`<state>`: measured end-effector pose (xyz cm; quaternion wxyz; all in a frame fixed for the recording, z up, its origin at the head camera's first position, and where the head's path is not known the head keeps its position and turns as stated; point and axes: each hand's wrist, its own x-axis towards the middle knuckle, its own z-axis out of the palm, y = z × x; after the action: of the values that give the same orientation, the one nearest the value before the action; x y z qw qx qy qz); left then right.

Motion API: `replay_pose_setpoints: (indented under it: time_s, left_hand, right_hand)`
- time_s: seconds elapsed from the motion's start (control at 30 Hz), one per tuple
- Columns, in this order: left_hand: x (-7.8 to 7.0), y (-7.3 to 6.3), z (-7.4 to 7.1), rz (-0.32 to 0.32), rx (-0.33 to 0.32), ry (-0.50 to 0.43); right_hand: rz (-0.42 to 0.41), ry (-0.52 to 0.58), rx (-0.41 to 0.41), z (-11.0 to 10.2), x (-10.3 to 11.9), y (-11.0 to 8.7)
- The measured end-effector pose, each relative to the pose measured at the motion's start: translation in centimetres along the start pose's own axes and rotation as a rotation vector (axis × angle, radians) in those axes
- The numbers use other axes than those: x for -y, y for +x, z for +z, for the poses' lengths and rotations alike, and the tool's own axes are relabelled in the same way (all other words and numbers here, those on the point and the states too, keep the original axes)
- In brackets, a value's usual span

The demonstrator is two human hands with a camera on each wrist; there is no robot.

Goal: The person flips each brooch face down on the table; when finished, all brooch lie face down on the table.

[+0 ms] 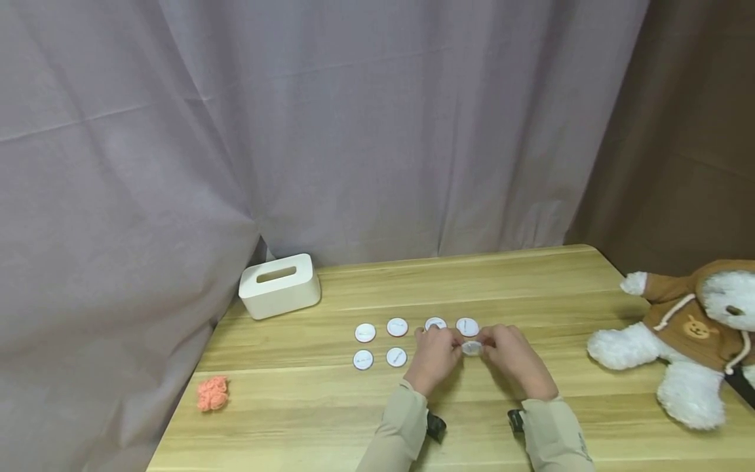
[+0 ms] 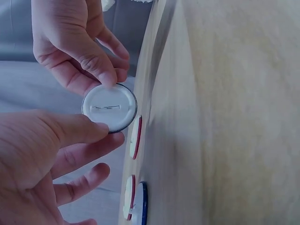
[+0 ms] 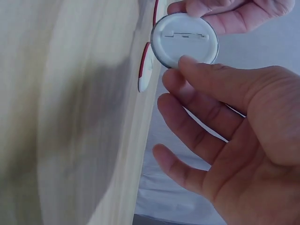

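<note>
A round pin-back button badge (image 1: 472, 348) is held up above the table between both hands, its white back and metal pin (image 2: 107, 108) facing the wrist cameras. My left hand (image 1: 435, 359) pinches one edge with thumb and forefinger. The opposite edge is pinched by my right hand (image 1: 514, 359), whose other fingers are spread away from the badge (image 3: 185, 49). Several similar badges lie pin side up in two rows: the far row ends at a red-rimmed badge (image 1: 468, 327) just beyond the hands, while a near-row badge (image 1: 396, 357) lies left of my left hand. The held badge's front is hidden.
A white tissue box (image 1: 283, 288) stands at the table's back left. Coral-coloured yarn (image 1: 212, 393) lies near the left edge. At the right sits a white plush toy (image 1: 687, 334) in a brown hoodie. Grey curtain (image 1: 377, 144) hangs behind the wooden table (image 1: 283, 419).
</note>
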<state>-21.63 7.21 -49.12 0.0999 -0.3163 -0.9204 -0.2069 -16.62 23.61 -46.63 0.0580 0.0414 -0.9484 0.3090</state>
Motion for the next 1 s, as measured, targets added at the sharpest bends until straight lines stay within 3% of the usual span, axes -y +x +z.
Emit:
replay_pose_setpoints:
  time_s: [0.47,0.67,1.0]
  left_hand:
    - [-0.2,0.2,0.7,0.019,0.011,0.005]
    - [-0.3,0.4,1.1,0.012,0.043,0.047]
    - [-0.7,0.3,1.1,-0.020,0.029,0.121]
  right_hand:
    - [-0.041,-0.033,0.001,1.0,-1.0,0.4]
    - [-0.021,-0.048,-0.025,1.4,-1.1,0.5]
    - [-0.005,-0.040,-0.050,1.6,-0.6,0.3]
